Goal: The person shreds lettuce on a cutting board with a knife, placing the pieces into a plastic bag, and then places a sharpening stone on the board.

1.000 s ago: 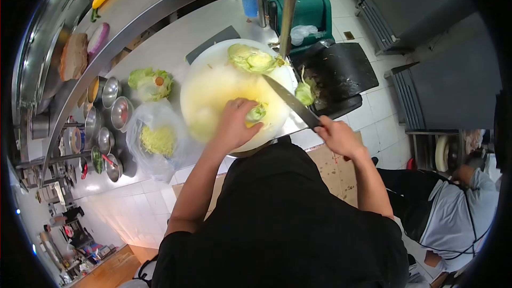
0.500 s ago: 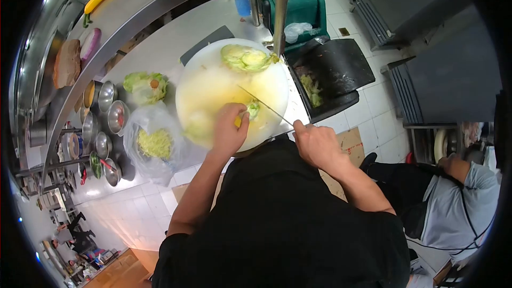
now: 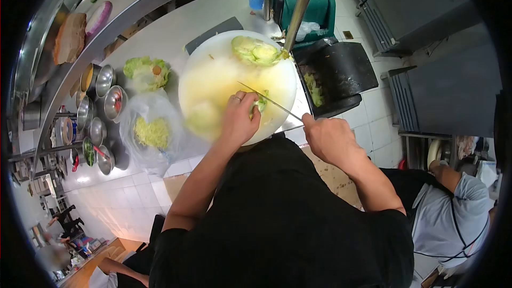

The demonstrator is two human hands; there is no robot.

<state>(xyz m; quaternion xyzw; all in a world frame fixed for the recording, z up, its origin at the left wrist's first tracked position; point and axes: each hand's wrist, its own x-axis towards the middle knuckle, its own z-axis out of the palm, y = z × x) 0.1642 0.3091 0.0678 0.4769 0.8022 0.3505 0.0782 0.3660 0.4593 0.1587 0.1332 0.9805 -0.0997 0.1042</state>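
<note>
With my right hand (image 3: 329, 137) I grip the handle of a knife (image 3: 277, 103), its thin blade reaching left over the round white cutting board (image 3: 213, 64). Curled fingers of my left hand (image 3: 240, 117) press on a small piece of lettuce (image 3: 262, 102) beside the blade. Where the blade meets the lettuce is partly hidden by the fingers. At the board's far side lies a larger cut lettuce half (image 3: 256, 51). A blurry pale green lump, perhaps lettuce, rests on the board left of my left hand.
Left of the board are a lettuce head (image 3: 146, 73), a plastic bag (image 3: 133, 146) of shredded lettuce (image 3: 151, 132) and several metal bowls (image 3: 115, 104). A metal post (image 3: 302, 8) rises by the black bin (image 3: 341, 69) with scraps. A person (image 3: 453, 213) in grey is at right.
The view has shifted slightly. My left hand has moved up onto the lettuce piece, closer to the blade. Another person's arm now shows at lower left.
</note>
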